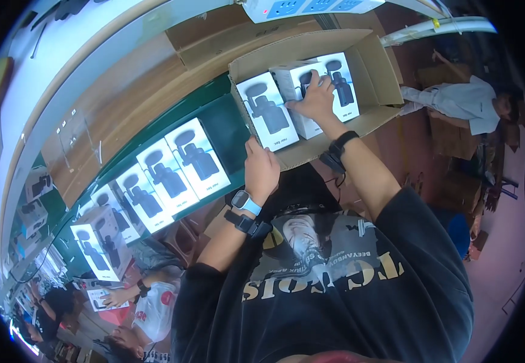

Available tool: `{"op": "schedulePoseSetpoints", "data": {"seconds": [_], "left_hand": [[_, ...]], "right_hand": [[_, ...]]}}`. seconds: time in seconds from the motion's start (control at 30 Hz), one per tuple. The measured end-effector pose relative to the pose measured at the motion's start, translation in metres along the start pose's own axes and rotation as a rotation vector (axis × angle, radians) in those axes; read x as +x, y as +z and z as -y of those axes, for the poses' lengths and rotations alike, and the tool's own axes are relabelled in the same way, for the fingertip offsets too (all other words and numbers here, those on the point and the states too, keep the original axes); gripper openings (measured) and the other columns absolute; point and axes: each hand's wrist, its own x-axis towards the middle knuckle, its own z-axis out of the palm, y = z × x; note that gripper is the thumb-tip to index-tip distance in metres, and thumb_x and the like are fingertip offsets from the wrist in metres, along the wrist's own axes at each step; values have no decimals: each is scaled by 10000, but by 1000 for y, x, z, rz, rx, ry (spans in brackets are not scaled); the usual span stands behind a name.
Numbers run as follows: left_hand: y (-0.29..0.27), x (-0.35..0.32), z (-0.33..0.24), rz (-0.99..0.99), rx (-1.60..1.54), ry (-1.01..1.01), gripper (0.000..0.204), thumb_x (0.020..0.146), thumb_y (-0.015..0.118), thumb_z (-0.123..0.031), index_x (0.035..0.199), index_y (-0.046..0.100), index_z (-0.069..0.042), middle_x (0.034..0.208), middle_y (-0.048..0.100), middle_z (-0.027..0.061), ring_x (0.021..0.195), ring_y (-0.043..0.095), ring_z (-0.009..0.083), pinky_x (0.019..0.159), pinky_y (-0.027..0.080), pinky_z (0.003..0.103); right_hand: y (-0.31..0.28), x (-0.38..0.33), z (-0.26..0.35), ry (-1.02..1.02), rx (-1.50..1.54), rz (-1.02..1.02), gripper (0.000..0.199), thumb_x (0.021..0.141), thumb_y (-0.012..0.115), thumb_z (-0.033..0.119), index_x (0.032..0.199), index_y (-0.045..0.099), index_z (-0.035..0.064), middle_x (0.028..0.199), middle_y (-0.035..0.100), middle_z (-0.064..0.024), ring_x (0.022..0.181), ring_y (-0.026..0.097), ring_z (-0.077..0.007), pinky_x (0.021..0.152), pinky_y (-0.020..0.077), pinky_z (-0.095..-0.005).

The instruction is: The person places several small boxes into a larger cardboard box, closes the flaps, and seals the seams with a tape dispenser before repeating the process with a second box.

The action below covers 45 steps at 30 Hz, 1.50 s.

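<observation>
An open cardboard carton (374,75) stands tilted on the bench, holding a left white box (267,115), a middle white box (306,125) and a right white box (346,100). Each is printed with a black device with a round disc. My right hand (318,101) reaches into the carton and grips the middle box, thumb on its left side and fingers near the seam with the right one. Closed on the carton's near left edge is my left hand (262,169), beside the left box. Its fingertips are partly hidden.
A row of similar white boxes (197,158) stands on the green bench top (223,115) to the left, with one nearer box (100,245) at its end. A power strip (311,7) hangs above. Co-workers (153,308) sit at lower left; another person (456,103) stands at right.
</observation>
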Motion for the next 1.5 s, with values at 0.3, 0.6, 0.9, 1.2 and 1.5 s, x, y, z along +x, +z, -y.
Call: {"op": "schedulePoseSetpoints", "data": {"seconds": [0.3, 0.6, 0.9, 1.2, 1.5], "left_hand": [[1, 1, 0, -21, -14, 41, 420, 959, 503, -42, 1334, 363, 87, 1214, 533, 369, 974, 596, 555, 815, 505, 584], [-2, -10, -1, 20, -9, -7, 437, 948, 515, -43, 1334, 352, 84, 1205, 518, 351, 927, 585, 563, 789, 494, 607], [17, 2, -14, -11, 38, 73, 385, 923, 544, -42, 1252, 385, 78, 1160, 511, 347, 887, 605, 549, 742, 513, 596], [24, 1, -21, -29, 61, 36, 411, 940, 514, -29, 1312, 371, 73, 1218, 512, 348, 951, 591, 555, 797, 491, 602], [31, -8, -22, -119, 55, -69, 363, 974, 480, -47, 1314, 413, 58, 1153, 595, 349, 1008, 585, 548, 838, 483, 552]], "right_hand": [[-6, 27, 2, 92, -102, 49, 1216, 571, 886, 492, 1572, 243, 243, 1365, 343, -326, 1283, 329, -488, 1100, 288, -526], [-43, 16, 15, 118, -120, 74, 1153, 588, 853, 466, 1576, 278, 314, 1343, 357, -346, 1304, 319, -502, 1084, 306, -578], [7, 28, -35, 100, -7, 172, 1126, 638, 832, 503, 1587, 306, 202, 1429, 337, -368, 1310, 375, -528, 1065, 394, -539], [-19, 100, -154, 180, -8, 379, 1387, 668, 823, 583, 1587, -23, -20, 1574, 219, -373, 1443, 320, -483, 1132, 386, -482], [-20, 124, -144, 101, -22, 466, 1553, 578, 890, 569, 1524, -120, -135, 1518, 276, -410, 1382, 419, -453, 1157, 367, -399]]}}
